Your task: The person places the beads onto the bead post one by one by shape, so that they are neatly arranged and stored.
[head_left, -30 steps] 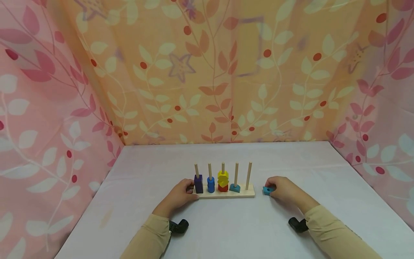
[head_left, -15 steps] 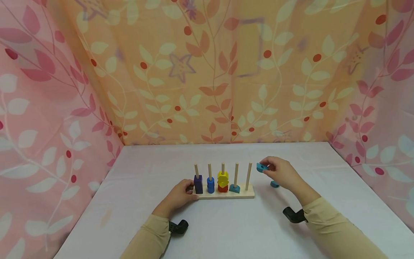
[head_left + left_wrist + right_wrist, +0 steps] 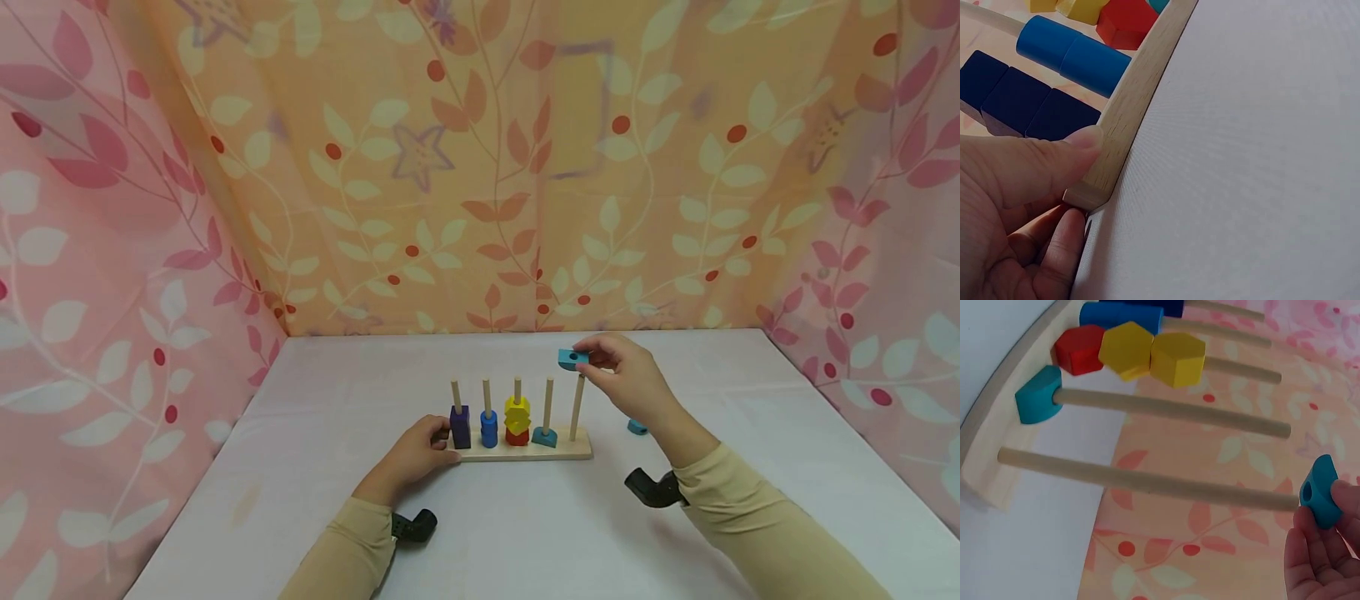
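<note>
We hold the teal block [image 3: 573, 359] pinched between the thumb and fingertips of our right hand [image 3: 626, 379], lifted off the table [image 3: 525, 533] and poised right at the tip of the bare peg [image 3: 577, 407] at the right end of the wooden rack [image 3: 525, 451]. In the right wrist view the block's hole [image 3: 1308, 490] sits just off the peg tip, not yet threaded on.

Our left hand [image 3: 411, 455] steadies the left end of the rack, thumb pressed on its top edge and the other fingers curled under the corner (the left wrist view shows this plainly).

By our reckoning the work is well along. The first peg from the left carries dark blue blocks [image 3: 461, 426], the second blue cylinders [image 3: 489, 428], the third a red piece [image 3: 517, 436] under yellow ones [image 3: 517, 412], and the fourth one teal piece [image 3: 544, 435]. Left to do, as we judge it: this block must go down a peg, and another teal block [image 3: 637, 427] lies on the table towards its right edge, just beyond our right wrist.
</note>
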`<action>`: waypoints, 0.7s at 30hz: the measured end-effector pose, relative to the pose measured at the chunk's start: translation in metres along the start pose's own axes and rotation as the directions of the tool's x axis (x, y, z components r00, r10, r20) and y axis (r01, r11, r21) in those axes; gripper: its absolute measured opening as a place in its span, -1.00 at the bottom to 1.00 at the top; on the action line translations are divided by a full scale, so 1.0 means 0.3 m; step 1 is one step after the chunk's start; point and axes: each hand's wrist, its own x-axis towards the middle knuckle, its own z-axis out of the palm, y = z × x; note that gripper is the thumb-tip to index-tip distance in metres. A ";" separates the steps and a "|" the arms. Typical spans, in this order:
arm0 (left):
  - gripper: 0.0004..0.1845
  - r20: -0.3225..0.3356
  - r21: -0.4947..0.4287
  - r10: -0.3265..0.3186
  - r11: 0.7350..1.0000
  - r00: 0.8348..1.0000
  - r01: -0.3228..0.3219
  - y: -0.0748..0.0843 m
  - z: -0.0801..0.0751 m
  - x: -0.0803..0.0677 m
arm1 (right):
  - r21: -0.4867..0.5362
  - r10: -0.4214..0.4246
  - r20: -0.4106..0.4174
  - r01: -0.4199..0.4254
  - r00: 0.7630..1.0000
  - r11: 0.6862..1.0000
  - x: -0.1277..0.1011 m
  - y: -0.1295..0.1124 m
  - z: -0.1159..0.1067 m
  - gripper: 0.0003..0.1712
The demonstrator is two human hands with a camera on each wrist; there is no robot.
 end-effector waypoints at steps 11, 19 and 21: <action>-0.46 0.002 -0.004 0.007 1.000 1.000 -0.007 -0.002 0.000 0.002 | 0.043 -0.013 0.085 0.010 0.996 0.999 0.012 -0.025 0.043 -0.74; -0.47 -0.016 0.015 0.027 1.000 1.000 -0.026 -0.010 0.002 0.003 | 0.041 0.024 0.191 -0.033 0.981 0.999 0.017 -0.017 0.060 -0.79; -0.47 -0.016 0.010 0.030 1.000 0.999 -0.029 -0.009 0.001 0.003 | 0.042 0.036 0.218 -0.047 0.975 0.998 0.021 -0.014 0.063 -0.80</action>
